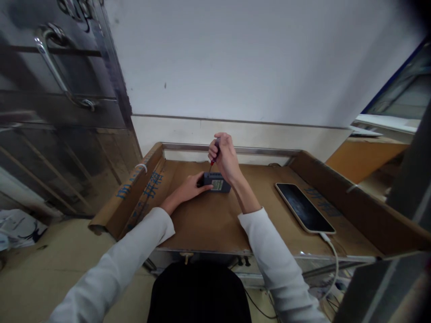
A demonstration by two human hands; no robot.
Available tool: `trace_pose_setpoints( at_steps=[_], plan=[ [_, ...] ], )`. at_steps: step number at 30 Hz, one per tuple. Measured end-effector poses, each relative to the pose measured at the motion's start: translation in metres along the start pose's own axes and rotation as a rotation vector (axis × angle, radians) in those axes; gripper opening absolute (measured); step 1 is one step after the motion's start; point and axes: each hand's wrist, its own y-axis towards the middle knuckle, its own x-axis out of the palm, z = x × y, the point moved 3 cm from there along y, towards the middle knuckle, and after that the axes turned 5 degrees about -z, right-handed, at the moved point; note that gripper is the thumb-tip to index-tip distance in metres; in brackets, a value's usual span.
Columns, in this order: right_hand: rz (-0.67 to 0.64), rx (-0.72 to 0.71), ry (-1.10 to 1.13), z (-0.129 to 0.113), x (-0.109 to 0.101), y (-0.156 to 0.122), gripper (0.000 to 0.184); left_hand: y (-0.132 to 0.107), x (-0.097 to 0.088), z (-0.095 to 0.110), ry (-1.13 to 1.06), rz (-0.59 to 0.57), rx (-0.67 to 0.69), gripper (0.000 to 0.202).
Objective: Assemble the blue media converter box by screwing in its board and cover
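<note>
A small dark grey box (222, 185) with vent slots along its top and a pale label on its front stands on the cardboard-covered table. My left hand (192, 186) grips the box at its left end, thumb across the front. Above it, my right hand (225, 154) is wrapped round the handle of a screwdriver (213, 160), which has a red part below the grip. The screwdriver points down, slightly tilted, and its tip meets the top of the box near the left end. Whether a screw sits under the tip is too small to tell.
On the right of the cardboard (208, 229) lies a smartphone (305, 207) with a white cable (334, 255) hanging over the front edge. Raised cardboard flaps border both sides. Behind stands a white wall (235, 58); a metal door with a handle (55, 67) is at left.
</note>
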Motion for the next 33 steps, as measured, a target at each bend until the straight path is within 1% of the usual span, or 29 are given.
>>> trace_pose_setpoints(
  at_steps=[2, 4, 7, 9, 11, 13, 16, 19, 21, 29, 33],
  plan=[
    [0.052, -0.021, -0.023, 0.001, -0.001, -0.001, 0.038, 0.000, 0.000, 0.000, 0.001, -0.005, -0.002, 0.041],
    [0.062, -0.031, -0.046, 0.001, -0.003, -0.001, 0.040, 0.000, 0.000, 0.000, -0.004, -0.010, -0.008, 0.040],
    [0.034, -0.040, -0.095, -0.001, -0.006, -0.002, 0.033, 0.000, -0.001, 0.001, -0.006, -0.004, -0.006, 0.038],
    [-0.008, -0.040, -0.109, -0.003, -0.005, -0.002, 0.030, 0.000, -0.001, 0.002, 0.002, -0.003, -0.002, 0.038],
    [-0.051, -0.010, -0.077, -0.005, -0.003, -0.001, 0.033, 0.000, -0.001, 0.002, 0.007, -0.004, -0.005, 0.038],
    [-0.057, 0.038, -0.021, -0.004, -0.001, 0.000, 0.038, 0.000, -0.001, 0.001, 0.001, -0.007, -0.010, 0.038],
    [0.002, 0.060, 0.041, -0.002, 0.001, 0.001, 0.042, 0.000, 0.000, 0.001, -0.006, -0.005, -0.012, 0.038],
    [0.057, 0.015, 0.030, 0.000, 0.000, 0.000, 0.041, -0.001, 0.000, 0.001, -0.011, -0.003, -0.016, 0.037],
    [0.061, 0.003, 0.002, 0.000, -0.001, 0.000, 0.043, -0.001, -0.001, 0.002, -0.011, -0.005, -0.012, 0.037],
    [0.060, -0.022, -0.048, -0.006, -0.010, 0.001, 0.032, -0.001, -0.003, 0.005, 0.018, -0.009, -0.014, 0.035],
    [0.008, -0.002, -0.040, -0.004, -0.010, 0.002, 0.033, -0.001, -0.003, 0.005, 0.036, -0.019, -0.011, 0.033]
  ],
)
